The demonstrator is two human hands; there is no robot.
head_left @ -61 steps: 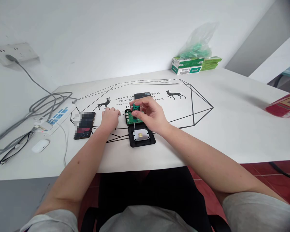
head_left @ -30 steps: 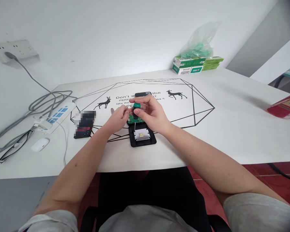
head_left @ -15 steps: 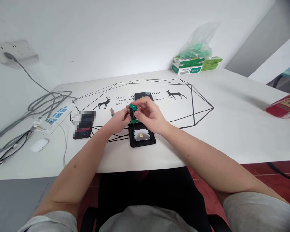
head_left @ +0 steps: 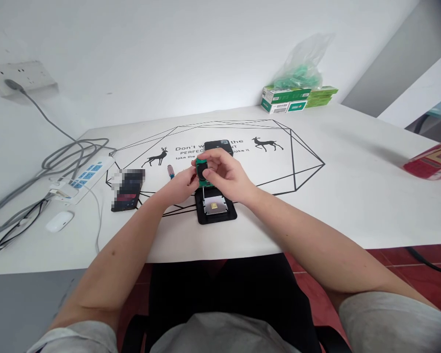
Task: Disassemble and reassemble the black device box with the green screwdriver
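Note:
My right hand (head_left: 230,172) grips a green and black screwdriver (head_left: 202,170) by its handle, thumb on the near side. The screwdriver stands nearly upright, its thin metal shaft pointing down at an opened black device (head_left: 216,218). Inside the device lies a silver plate with a small gold square (head_left: 213,206) in its middle. A green edge, perhaps a circuit board, shows just under my right fingers. Close against the screwdriver's left side, my left hand (head_left: 183,184) has its fingers closed; what they hold is hidden. Behind my hands lies a black phone-like piece (head_left: 219,146), partly covered.
A small screwdriver with a clear pinkish handle (head_left: 171,171) lies left of my hands. Further left are a phone (head_left: 128,190), a white case (head_left: 60,221), glasses (head_left: 20,228) and a power strip (head_left: 90,179) with coiled cables. Green boxes (head_left: 288,99) stand by the wall; a red package (head_left: 431,161) sits right.
The screwdriver's handle has turned slightly in my right fingers, showing more of its black side. My left hand and the device have stayed nearly in place.

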